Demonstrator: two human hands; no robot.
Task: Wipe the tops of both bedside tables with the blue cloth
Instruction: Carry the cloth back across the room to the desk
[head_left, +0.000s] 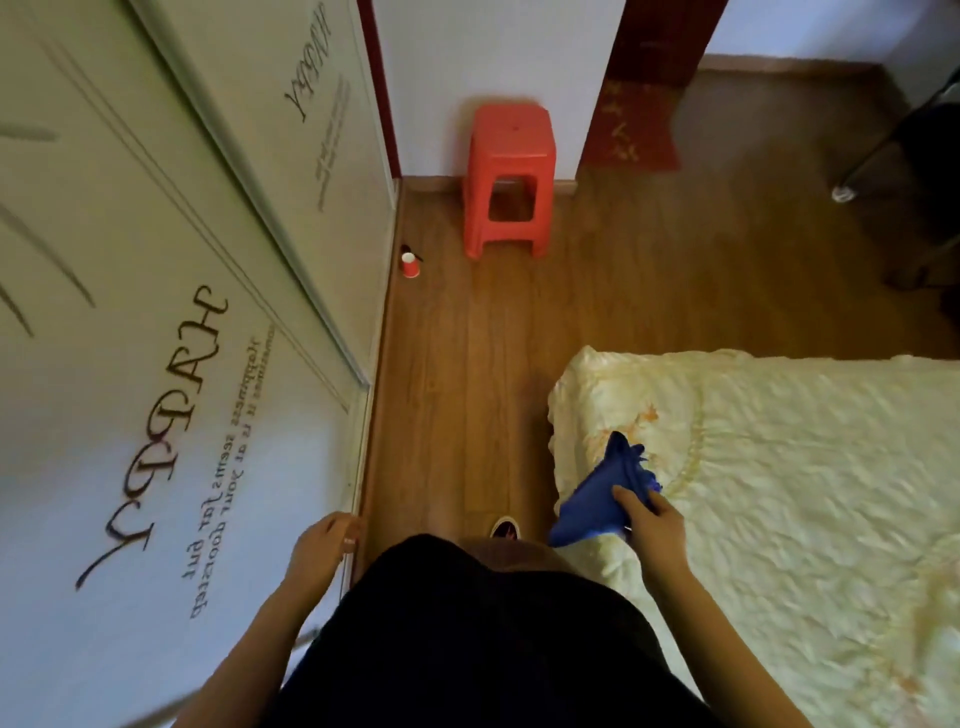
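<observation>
My right hand (649, 519) grips the blue cloth (602, 493), which hangs bunched over the near corner of the bed. My left hand (322, 545) hangs at my side next to the wardrobe door, fingers loosely curled and holding nothing. No bedside table is in view.
A white sliding wardrobe (156, 312) with lettering fills the left. A bed with a cream quilt (779, 493) lies on the right. A wooden floor aisle (467, 364) runs ahead to a red plastic stool (506, 176) by the wall, and a small red cup (410, 265) stands by the wardrobe. Chair legs (852, 176) stand at far right.
</observation>
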